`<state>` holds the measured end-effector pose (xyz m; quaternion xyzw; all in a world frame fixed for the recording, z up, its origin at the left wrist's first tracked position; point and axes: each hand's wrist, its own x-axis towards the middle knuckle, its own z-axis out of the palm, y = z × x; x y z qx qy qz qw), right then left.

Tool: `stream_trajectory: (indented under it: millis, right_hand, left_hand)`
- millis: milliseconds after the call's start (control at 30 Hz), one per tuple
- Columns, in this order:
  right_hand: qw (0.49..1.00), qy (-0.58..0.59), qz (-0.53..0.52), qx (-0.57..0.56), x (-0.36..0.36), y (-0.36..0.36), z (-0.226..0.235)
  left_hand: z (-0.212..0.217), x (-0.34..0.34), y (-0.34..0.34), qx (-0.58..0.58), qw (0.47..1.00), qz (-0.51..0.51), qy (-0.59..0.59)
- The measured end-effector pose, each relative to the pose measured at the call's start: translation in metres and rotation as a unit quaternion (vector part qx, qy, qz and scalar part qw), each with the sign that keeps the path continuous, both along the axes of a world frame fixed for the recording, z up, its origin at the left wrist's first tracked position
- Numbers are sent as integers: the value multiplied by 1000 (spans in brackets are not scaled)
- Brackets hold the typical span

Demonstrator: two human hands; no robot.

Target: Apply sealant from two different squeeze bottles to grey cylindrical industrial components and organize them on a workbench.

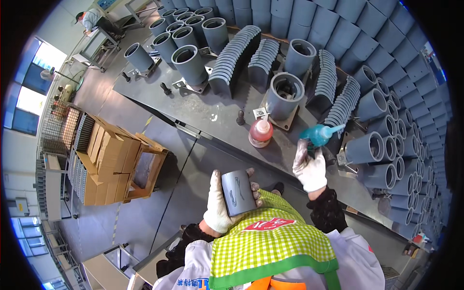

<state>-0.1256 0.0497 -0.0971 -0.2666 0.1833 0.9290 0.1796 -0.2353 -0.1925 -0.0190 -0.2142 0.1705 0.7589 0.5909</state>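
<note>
Item 1: my left hand, gloved white, fingers wrapped around a curved grey segment, held concave face up in front of my apron, off the near edge of the workbench. Wavy beads already lie on the segment's face.

Item 2: my right hand, gloved, fist closed on a teal squeeze bottle, nozzle pointing right, raised over the bench near its near edge. The hands are well apart.

Item 3: red-filled bottle, standing by the near edge, just beside a grey cylinder on a base plate.

Item 4: rows of stacked curved segments toward the far edge.

Judgement: the adhesive-laying step looks under way or just finished. Next move calls for either returning the nozzle to the segment or parking the bottle upright.
</note>
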Motion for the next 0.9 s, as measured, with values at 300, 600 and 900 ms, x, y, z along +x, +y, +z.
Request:
stream_trajectory:
  millis: [300, 600, 900]
  right_hand:
    - [971, 164, 103, -141, -92, -64, 26]
    - [911, 204, 114, 340, -71, -75, 80]
    - [792, 215, 40, 571, -97, -68, 120]
  left_hand:
    - [0, -13, -26, -18, 999, 39, 21]
    - [-6, -28, -27, 30, 999, 9, 36]
    - [7, -33, -20, 79, 996, -19, -33]
